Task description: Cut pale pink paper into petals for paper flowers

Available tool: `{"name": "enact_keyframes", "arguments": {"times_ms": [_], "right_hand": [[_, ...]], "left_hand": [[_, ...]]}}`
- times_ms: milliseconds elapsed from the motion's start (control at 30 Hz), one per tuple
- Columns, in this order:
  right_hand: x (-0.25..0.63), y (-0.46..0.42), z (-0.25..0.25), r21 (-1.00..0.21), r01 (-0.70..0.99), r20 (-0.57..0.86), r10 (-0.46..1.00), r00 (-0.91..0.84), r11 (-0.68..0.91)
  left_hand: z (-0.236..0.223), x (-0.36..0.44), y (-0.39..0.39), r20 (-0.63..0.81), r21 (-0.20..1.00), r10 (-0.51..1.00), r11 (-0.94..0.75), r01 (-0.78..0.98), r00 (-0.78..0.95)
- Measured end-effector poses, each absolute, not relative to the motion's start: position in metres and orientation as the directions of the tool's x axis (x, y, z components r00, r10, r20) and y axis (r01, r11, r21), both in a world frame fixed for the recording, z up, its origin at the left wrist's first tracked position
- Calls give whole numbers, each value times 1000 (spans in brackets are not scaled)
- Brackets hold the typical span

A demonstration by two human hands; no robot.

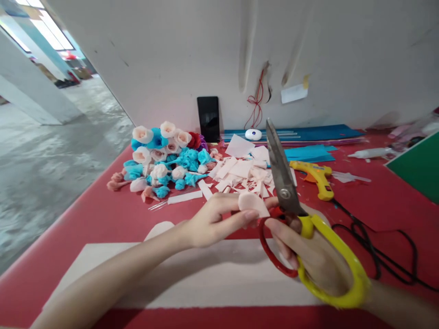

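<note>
Between the thumb and fingers of my left hand (212,220) is a small pale pink paper petal (253,204) with a rounded edge. My right hand (317,260) is wrapped round a pair of scissors (287,187) with one red and one yellow handle loop. The blades point up and away, held together, beside the petal. My right fingertips come close to the petal; whether they touch it I cannot tell. Under both hands a large pale pink paper sheet (212,288) lies on the red table (164,317).
Pale paper scraps (240,171) are heaped ahead, beside blue, pink and white paper flowers (161,157). A yellow glue gun (317,176) with a black cord (373,249) lies to the right. A black phone (208,119) leans on the wall. A green board (420,164) stands far right.
</note>
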State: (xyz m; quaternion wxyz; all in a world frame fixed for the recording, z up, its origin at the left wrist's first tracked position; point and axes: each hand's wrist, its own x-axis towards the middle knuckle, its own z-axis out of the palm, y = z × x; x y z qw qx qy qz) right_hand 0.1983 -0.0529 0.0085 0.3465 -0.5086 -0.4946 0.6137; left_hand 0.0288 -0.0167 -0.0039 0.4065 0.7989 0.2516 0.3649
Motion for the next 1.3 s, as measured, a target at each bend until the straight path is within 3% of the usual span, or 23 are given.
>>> {"name": "enact_keyframes", "arguments": {"times_ms": [200, 533, 667, 1067, 1300], "right_hand": [[200, -52, 6, -956, 131, -284, 937, -202, -262], [214, -43, 3, -933, 219, -357, 817, -453, -286], [219, -41, 2, -928, 291, -356, 791, -498, -234], [219, -37, 12, -894, 333, -435, 758, -486, -300], [213, -34, 8, -919, 232, -391, 818, -422, -319]], "left_hand": [[-2, 33, -21, 430, 750, 640, -646, 142, 637], [19, 18, -10, -101, 920, 667, -220, 325, 738], [16, 17, -7, -219, 945, 623, -57, 322, 751], [10, 17, -3, -302, 949, 498, 78, 305, 813], [-2, 21, -3, -282, 957, 613, 238, 168, 738]]}}
